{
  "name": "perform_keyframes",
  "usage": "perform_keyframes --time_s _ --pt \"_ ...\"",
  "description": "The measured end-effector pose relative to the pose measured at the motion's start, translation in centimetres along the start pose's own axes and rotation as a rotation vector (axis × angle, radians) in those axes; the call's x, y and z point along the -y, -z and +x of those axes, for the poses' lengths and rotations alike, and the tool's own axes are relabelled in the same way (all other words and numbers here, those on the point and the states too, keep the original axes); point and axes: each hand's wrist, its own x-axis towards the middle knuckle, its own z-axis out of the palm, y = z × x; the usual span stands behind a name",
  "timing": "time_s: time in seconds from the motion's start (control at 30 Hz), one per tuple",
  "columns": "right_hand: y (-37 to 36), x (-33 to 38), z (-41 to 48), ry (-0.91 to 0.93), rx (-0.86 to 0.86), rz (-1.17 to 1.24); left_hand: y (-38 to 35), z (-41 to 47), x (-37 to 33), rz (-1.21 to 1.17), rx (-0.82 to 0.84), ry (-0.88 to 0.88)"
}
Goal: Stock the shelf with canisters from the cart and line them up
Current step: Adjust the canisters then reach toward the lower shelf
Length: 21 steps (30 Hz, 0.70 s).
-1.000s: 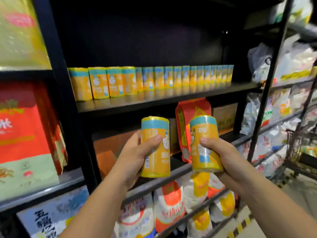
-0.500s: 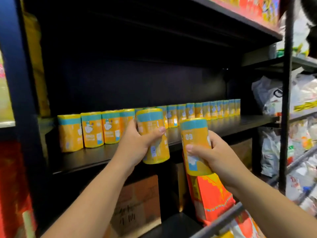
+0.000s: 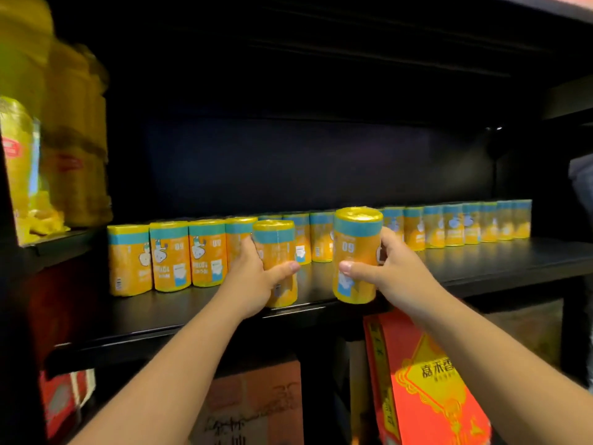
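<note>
My left hand grips a yellow canister with a teal band, upright at the front part of the black shelf. In my right hand is a second, similar canister, held upright at the shelf's front edge; whether either base touches the shelf cannot be told. Behind both stands a long row of several matching canisters that runs from left to far right along the shelf. The cart is out of view.
Yellow packets fill the neighbouring bay at the left. Below the shelf sit a red and gold box, a brown carton and a red package. The shelf's dark back wall lies behind the row.
Both hands have risen and moved forward with their canisters, from below the shelf edge up to the front of the shelf. The camera has come closer to the row.
</note>
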Motion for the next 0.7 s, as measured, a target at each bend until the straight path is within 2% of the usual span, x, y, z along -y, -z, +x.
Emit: perform_keyframes --time_s 0.07,0.17,0.3,0.47,0.57,0.63,0.7 --pt "0.4 -1.4 1.1 -0.001 0.105 0.007 -0.7 0.9 -0.2 0.049 -0.021 0.047" --pt "0.8 -3.4 2.5 -0.003 0.165 0.014 -2.0 2.1 -0.7 0.115 -0.036 0.097" --pt "0.8 -4.6 4.9 0.012 0.202 -0.242 -3.2 3.1 0.0 0.116 -0.036 0.189" --pt "0.5 -4.2 5.7 0.065 0.134 -0.5 -3.5 3.4 1.1 0.527 -0.14 0.224" --pt "1.0 -5.6 5.5 0.13 0.138 -0.517 -3.6 2.3 0.8 0.602 -0.173 0.215" --pt "1.4 -6.0 5.9 0.157 0.215 -0.524 -3.5 1.0 0.3 0.592 -0.216 0.165" --pt "1.5 -6.2 6.3 0.167 0.304 -0.557 -3.5 -0.5 0.0 0.604 -0.193 0.08"
